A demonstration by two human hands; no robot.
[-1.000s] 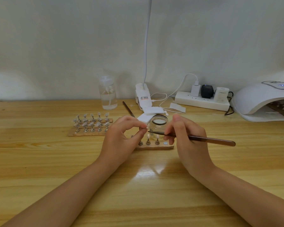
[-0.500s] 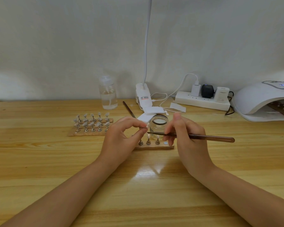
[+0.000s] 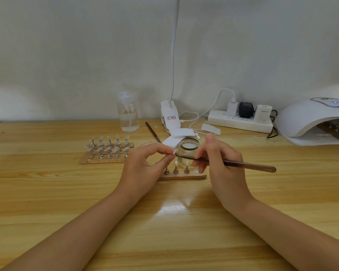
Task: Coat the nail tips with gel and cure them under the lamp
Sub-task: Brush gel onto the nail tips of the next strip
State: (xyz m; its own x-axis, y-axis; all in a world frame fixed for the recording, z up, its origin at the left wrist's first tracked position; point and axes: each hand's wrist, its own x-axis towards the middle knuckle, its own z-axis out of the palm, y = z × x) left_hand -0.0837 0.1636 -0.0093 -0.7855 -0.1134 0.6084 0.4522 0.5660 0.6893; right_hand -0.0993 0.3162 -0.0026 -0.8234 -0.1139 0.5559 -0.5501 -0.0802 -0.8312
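One nail tip (image 3: 172,152), pinched between thumb and forefinger of left hand (image 3: 145,167), just left of frame centre. Tiny, near weightless, thin and likely springy; easily flicked out of a loose pinch. Best held by stand or underside, coated face kept free of skin; exact contact point too small to tell. Wet gel presumably slick and easily smeared.

Brush (image 3: 229,163) gripped pencil-fashion by right hand (image 3: 219,163), fingers curled round front of handle, tip touching or just beside nail tip. Long, stiff, light handle; bristles soft. Light strokes advised, wrists braced on table (image 3: 47,202).

Open glass jar (image 3: 188,151) directly behind both hands, centre frame; rigid, breakable, easily knocked by brush handle.

Small wooden rack (image 3: 184,176) below jar, carrying three tips on metal stands and one vacant disc. Larger rack (image 3: 108,151) at centre left, two rows of tips, top-heavy on stands; lift by board, kept level.

Curing lamp (image 3: 309,122) at right edge, display lit, another rack inside. Power strip (image 3: 241,122) and clear bottle (image 3: 128,114) along back wall.
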